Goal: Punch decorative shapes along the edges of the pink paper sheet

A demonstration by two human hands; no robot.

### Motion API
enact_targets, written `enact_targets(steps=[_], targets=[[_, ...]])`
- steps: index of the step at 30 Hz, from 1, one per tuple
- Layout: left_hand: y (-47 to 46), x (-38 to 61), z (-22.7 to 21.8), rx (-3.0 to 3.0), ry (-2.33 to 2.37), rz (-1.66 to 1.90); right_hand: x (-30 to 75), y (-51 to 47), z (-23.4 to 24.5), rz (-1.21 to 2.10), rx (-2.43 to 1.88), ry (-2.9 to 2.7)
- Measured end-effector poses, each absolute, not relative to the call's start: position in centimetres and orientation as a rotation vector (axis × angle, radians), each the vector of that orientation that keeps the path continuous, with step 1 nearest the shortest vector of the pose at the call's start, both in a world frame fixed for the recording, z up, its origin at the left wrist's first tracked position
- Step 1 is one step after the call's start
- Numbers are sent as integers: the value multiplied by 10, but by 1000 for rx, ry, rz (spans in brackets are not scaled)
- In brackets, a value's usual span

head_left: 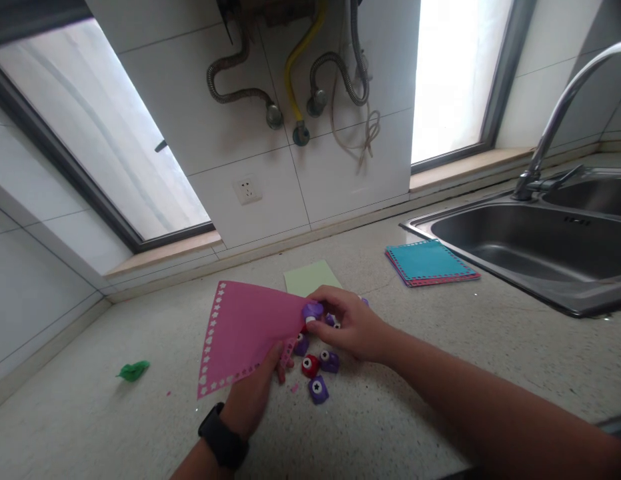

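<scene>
My left hand (263, 373) grips a pink sheet of paper (255, 320) by its lower right edge, thumb on top and fingers underneath. Small cut-out shapes run along the sheet's left, lower and part of its right edges. In my right hand (350, 323) is a purple craft punch (313, 311), closed between thumb and fingers at the sheet's right edge. Whether the paper sits inside its slot I cannot tell. Below my hands lie a red craft punch (311, 365) and several purple ones, among them one with a star (318, 389). Some punches are partly hidden behind my right hand.
Behind my hands lies a pale green sheet (314, 277). A stack of coloured sheets (430, 261), blue on top, rests near the steel sink (495, 267). A crumpled green item (133, 371) is at the left. Tiny paper bits dot the counter (380, 427).
</scene>
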State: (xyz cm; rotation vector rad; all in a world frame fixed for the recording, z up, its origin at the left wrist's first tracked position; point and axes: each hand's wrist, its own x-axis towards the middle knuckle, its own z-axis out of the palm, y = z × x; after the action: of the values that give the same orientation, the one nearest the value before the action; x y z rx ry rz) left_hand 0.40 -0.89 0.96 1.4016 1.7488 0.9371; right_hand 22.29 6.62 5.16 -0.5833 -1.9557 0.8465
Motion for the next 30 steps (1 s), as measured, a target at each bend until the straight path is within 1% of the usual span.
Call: enact_targets(steps=[2,8,11,21,25,30], targets=[[-9,5,10,1381,1721,995,223,68,48,926,-618,-1958],[-10,4,8,1382,1590,1056,218,75,35,1386,-714,-1802],[-9,3,6,1373,1607,1136,215,77,30,1491,-724,-1716],[-7,2,2,1342,1583,1166,201,75,30,1963,-609,-1225],[-7,3,2,1333,1538,1182,200,75,33,2066,-676,-1106],[-5,2,-1,1325,1541,1181,201,77,33,2079,-693,-1084]])
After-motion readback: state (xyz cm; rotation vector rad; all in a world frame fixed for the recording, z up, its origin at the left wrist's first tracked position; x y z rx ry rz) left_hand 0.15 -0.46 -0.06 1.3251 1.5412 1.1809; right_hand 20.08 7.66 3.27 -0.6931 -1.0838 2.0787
